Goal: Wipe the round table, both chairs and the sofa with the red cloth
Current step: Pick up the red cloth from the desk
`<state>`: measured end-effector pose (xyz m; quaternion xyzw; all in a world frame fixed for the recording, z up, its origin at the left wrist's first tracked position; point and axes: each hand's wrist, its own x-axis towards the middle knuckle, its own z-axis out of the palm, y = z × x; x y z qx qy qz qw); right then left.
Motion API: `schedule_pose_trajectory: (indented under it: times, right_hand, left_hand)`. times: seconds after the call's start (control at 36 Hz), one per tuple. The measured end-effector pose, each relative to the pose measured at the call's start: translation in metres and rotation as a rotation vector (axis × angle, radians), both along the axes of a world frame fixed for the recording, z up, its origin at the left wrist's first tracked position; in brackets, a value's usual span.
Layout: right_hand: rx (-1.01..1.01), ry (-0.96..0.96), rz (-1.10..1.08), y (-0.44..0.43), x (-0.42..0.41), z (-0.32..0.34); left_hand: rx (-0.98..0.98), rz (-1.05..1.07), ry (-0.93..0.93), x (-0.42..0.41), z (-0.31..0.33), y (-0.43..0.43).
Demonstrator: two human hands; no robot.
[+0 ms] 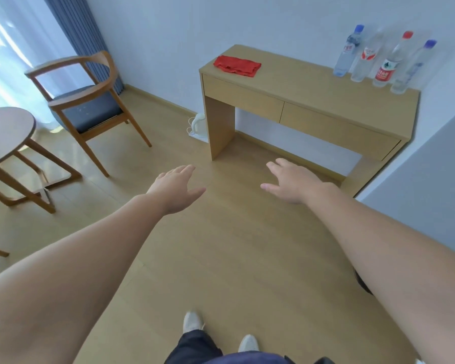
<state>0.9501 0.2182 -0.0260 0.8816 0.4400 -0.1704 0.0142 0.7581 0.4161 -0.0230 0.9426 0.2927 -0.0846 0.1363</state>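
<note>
The red cloth [237, 65] lies crumpled on the left end of a light wooden desk [310, 95] against the far wall. A round wooden table [8, 130] stands at the left edge, and behind it a wooden chair [87, 101] with a dark seat cushion. My left hand [177, 189] and my right hand [290, 181] are stretched forward over the floor, palms down, fingers straight, holding nothing. Both hands are well short of the desk and the cloth. No sofa is in view, and of a second chair perhaps only a leg at the lower left.
Several plastic water bottles [384, 61] stand at the desk's right end. A white kettle [198, 124] sits on the floor beside the desk's left leg. A grey wall corner [431, 179] juts in at right. Blue curtain [82, 32] hangs at the back left. Wooden floor lies ahead.
</note>
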Motion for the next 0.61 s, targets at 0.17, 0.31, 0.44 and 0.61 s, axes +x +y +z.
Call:
schedule_pose_trajectory:
  times: [0.17, 0.31, 0.44, 0.61]
  right_hand:
    - [-0.02, 0.005, -0.003, 0.037, 0.038, -0.008]
    - [-0.02, -0.018, -0.005, 0.084, 0.074, -0.016]
    - [-0.021, -0.026, -0.021, 0.146, 0.112, -0.018]
    - [-0.008, -0.025, -0.05, 0.213, 0.156, -0.018]
  left_hand:
    - [-0.019, -0.013, 0.01, 0.044, -0.015, 0.042]
    - [-0.016, -0.047, -0.003, 0.087, -0.026, 0.089]
    - [-0.009, -0.083, -0.001, 0.132, -0.024, 0.145]
    - [0.001, -0.118, 0.014, 0.185, -0.013, 0.22]
